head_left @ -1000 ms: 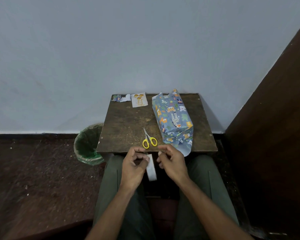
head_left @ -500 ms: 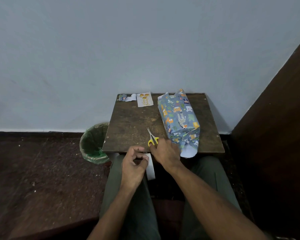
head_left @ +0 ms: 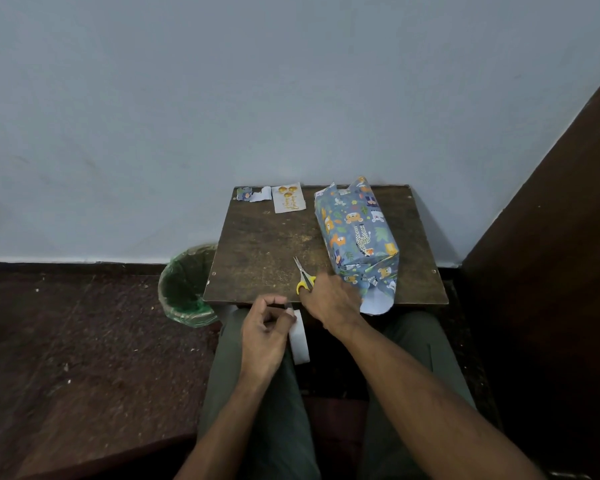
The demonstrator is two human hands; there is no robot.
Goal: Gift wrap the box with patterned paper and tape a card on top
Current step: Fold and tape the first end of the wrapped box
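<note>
head-worn view, looking forward and down, table (head_left: 257,247) near

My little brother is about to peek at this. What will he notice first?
Probably the bright box in blue animal-patterned paper, lying on the right side of the small dark table. Next, the yellow-handled scissors at the table's near edge, with the right hand on their handles. Just below, the left hand pinches a white strip of tape over the lap.

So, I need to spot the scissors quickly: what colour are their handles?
Yellow; the scissors show in the head view, handles partly under the right hand.
</note>
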